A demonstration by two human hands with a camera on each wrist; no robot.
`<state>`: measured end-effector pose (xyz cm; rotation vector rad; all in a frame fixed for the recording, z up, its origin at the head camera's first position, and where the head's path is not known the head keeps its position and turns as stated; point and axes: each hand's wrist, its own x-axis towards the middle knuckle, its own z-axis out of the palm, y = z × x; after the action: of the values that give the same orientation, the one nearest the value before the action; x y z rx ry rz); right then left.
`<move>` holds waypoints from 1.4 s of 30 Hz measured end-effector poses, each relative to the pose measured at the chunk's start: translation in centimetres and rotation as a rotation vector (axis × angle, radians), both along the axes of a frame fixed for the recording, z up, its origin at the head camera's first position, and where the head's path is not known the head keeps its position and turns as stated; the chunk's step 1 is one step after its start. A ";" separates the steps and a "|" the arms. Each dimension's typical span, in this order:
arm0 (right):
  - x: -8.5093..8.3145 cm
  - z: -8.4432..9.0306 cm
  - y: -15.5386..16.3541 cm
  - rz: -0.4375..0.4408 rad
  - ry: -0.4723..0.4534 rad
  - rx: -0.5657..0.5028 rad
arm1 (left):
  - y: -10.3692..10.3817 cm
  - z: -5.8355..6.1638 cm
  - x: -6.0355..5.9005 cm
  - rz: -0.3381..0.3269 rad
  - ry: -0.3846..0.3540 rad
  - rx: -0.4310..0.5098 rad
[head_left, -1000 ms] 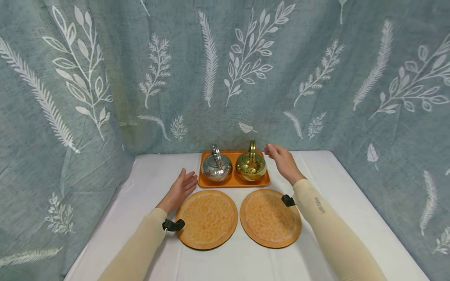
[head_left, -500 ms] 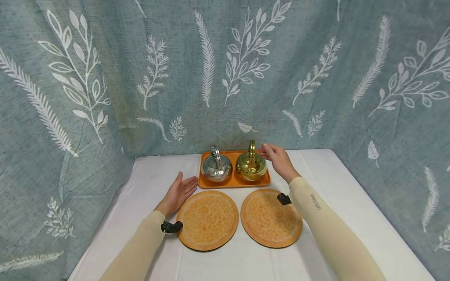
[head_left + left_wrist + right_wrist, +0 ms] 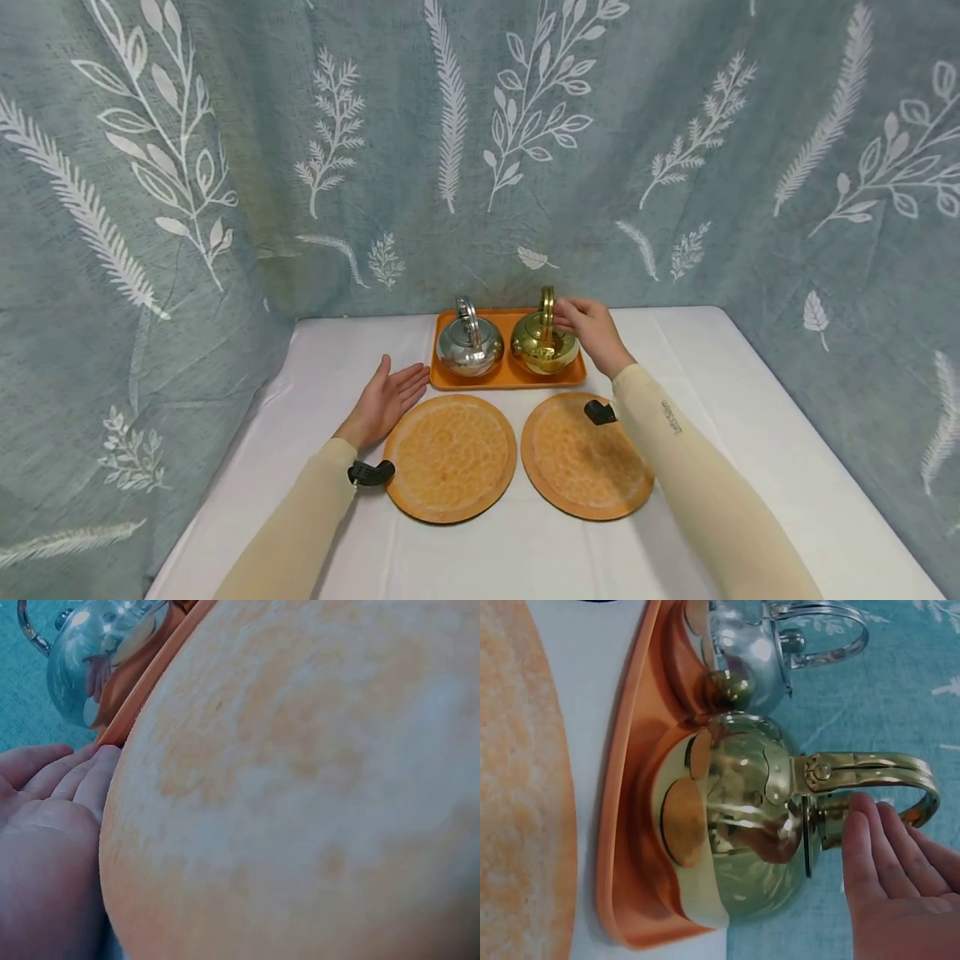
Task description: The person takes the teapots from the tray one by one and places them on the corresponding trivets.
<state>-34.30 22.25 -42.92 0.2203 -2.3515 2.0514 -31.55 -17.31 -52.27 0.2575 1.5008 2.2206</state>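
A gold kettle (image 3: 538,348) and a silver kettle (image 3: 471,348) stand upright side by side on an orange tray (image 3: 504,382). My right hand (image 3: 596,332) is at the gold kettle's right side, its fingertips by the raised handle (image 3: 548,312). In the right wrist view, the straight fingers of that hand (image 3: 900,870) reach toward the opening under the handle, near the lid knob; I cannot tell whether they touch. My left hand (image 3: 384,403) holds nothing, fingers straight, close to the tray's front left corner. The left wrist view shows this hand (image 3: 56,825) beside a round mat (image 3: 300,750).
Two round bread-patterned mats, the left mat (image 3: 450,458) and the right mat (image 3: 585,458), lie in front of the tray on a white tablecloth (image 3: 480,558). Leaf-patterned curtains (image 3: 480,208) close off the back and both sides.
My right hand has moved left, from beside the gold kettle to its handle. The left hand has barely moved. The kettles keep their places on the tray; the head view has shifted slightly.
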 end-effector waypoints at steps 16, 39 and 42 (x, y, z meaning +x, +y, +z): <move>-0.8 0.3 -1.5 0.016 -0.063 -0.039 | 0.0 0.2 0.1 0.024 -0.034 0.014; -0.3 0.0 -2.5 0.013 -0.038 -0.122 | -0.7 -0.1 0.0 -0.001 -0.028 0.011; -0.3 0.1 -2.3 -0.002 -0.044 -0.134 | -0.5 0.0 -0.1 -0.009 -0.031 0.017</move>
<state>-34.59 19.91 -42.81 0.1722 -2.2255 2.2244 -31.63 -17.81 -52.30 0.2335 1.4620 2.2212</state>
